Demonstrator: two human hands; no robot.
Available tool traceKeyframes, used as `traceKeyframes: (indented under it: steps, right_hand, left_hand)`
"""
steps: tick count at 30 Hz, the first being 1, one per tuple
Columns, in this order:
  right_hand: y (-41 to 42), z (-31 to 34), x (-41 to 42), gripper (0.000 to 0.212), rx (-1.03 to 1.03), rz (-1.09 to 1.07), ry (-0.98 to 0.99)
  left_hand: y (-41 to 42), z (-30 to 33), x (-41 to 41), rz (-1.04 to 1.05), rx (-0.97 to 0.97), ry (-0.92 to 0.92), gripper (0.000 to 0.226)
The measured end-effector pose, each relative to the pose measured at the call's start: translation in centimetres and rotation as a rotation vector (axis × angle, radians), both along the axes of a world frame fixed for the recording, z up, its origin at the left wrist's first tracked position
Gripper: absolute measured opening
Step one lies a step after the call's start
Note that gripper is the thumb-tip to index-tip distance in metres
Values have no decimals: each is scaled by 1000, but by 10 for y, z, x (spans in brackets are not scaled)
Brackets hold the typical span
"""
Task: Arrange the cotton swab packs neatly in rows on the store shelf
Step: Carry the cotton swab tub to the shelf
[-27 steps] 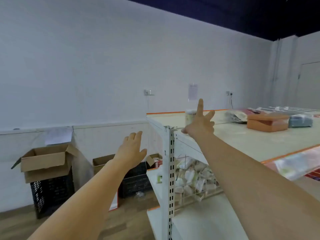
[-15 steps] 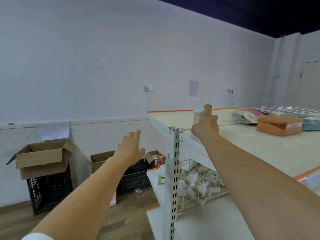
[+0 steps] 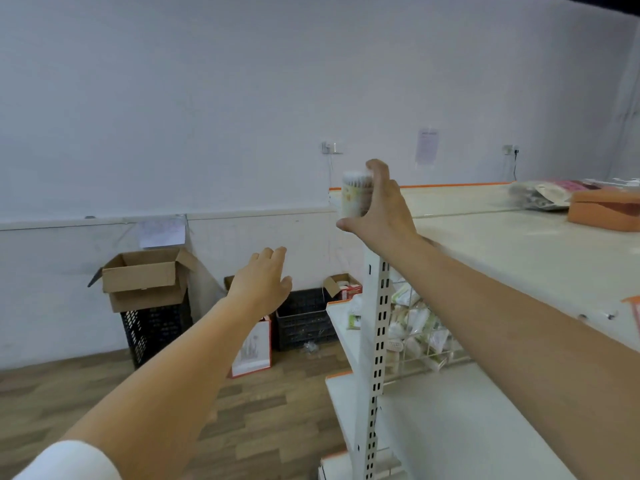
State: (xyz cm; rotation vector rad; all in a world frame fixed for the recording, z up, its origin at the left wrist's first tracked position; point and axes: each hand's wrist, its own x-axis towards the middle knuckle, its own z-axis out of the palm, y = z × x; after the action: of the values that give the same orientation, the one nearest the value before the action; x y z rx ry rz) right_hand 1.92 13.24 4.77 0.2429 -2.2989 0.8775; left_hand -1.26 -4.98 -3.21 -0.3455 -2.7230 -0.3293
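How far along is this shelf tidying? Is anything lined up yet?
No rows show yet. The right hand grips one round swab pack at the corner of the top shelf; the left hand is open and holds nothing. Still to do: a heap of packs in the wire basket below looks unsorted.

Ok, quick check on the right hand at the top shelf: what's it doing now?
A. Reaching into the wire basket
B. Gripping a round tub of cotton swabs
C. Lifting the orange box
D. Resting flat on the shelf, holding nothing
B: the right hand has its fingers curled round the tub of cotton swabs at the corner of the top shelf, thumb under the tub; the orange box lies untouched farther along.
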Motion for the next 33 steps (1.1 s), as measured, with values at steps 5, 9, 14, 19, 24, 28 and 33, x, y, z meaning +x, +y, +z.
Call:
traceKeyframes:
  steps: [5, 9, 14, 19, 24, 28, 33]
  right_hand:
    - [-23, -48, 8, 88, 32, 85, -64]
    - [-38, -91, 18, 90, 31, 169, -120]
    - [-54, -135, 29, 87, 51, 212, -160]
    - [-68, -164, 30, 87, 59, 259, -196]
    - [-88, -186, 13, 91, 40, 284, -254]
    - [-114, -207, -12, 90, 57, 283, -305]
    - [-159, -221, -56, 94, 46, 273, -333]
  left_hand:
    - [-18, -32, 22, 64, -58, 26, 47]
    - [-30, -62, 43, 94, -62, 36, 42]
    - [-39, -96, 64, 135, -109, -15, 37]
    - [-51, -115, 72, 162, -125, -47, 39]
    - [-70, -133, 64, 169, -120, -91, 39]
    - [-91, -149, 43, 159, -164, -111, 39]
    - [-135, -161, -1, 127, -203, -90, 42]
